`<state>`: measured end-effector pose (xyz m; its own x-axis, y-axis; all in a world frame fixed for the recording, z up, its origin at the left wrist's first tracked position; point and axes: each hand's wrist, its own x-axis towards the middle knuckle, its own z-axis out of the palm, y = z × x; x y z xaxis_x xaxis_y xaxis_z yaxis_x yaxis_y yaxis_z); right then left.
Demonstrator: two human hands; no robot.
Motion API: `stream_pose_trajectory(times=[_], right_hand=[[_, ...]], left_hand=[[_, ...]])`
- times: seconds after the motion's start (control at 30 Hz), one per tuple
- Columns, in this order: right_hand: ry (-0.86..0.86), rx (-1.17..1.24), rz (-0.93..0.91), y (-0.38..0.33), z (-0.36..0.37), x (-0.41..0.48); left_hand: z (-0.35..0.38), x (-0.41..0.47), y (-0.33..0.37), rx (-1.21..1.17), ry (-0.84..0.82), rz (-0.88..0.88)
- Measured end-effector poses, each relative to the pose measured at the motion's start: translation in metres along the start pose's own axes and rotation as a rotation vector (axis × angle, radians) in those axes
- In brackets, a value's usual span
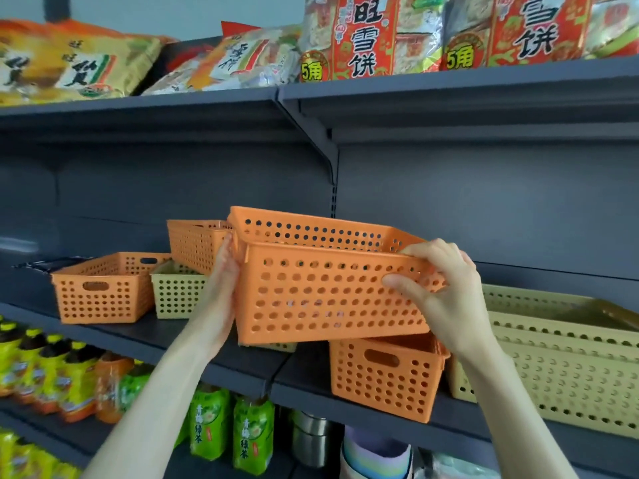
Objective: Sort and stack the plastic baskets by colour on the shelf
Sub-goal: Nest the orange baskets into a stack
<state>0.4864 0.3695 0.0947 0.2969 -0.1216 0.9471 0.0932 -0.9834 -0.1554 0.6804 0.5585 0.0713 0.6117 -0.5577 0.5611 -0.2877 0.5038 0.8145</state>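
A shop: dark shelving with snack packets and bottled drinks.

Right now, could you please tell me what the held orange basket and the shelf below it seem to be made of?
The held orange basket looks like moulded plastic, matt: even colour, neat round holes. The shelf is probably painted sheet metal, dark grey, satin: thin folded front edge.
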Motion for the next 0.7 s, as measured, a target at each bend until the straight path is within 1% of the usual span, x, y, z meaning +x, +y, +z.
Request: stream_pose_trajectory(times=[0.07, 0.13, 0.2, 0.3, 0.37, 0.47, 0.53, 0.6, 0.7], right_hand=[[0.034, -0.014, -0.006, -0.003, 0.018, 0.009], [0.083, -0.064, -0.032, -0.009, 0.040, 0.020], [0.132, -0.097, -0.050, -0.015, 0.064, 0.035], [0.165, -0.119, -0.070, -0.026, 0.103, 0.057], [0.173, -0.137, -0.088, -0.033, 0.132, 0.071], [0.218, -0.198, -0.085, -0.046, 0.184, 0.086], [0.264, -0.245, -0.044, -0.057, 0.221, 0.096], [0.303, -0.265, 0.041, -0.069, 0.259, 0.107], [0.330, -0.219, 0.295, -0.080, 0.307, 0.121]], left_hand=[[-0.008, 0.004, -0.001, 0.042, 0.031, 0.023], [-0.020, 0.014, -0.005, 0.028, 0.067, 0.064], [-0.037, 0.024, -0.006, 0.051, 0.061, 0.127], [-0.069, 0.045, -0.006, 0.167, 0.108, 0.208], [-0.093, 0.064, -0.006, 0.233, 0.174, 0.252], [-0.137, 0.094, -0.013, 0.254, 0.214, 0.320], [-0.169, 0.114, -0.018, 0.249, 0.219, 0.337], [-0.202, 0.134, -0.023, 0.243, 0.221, 0.346], [-0.246, 0.164, -0.031, 0.228, 0.221, 0.361]])
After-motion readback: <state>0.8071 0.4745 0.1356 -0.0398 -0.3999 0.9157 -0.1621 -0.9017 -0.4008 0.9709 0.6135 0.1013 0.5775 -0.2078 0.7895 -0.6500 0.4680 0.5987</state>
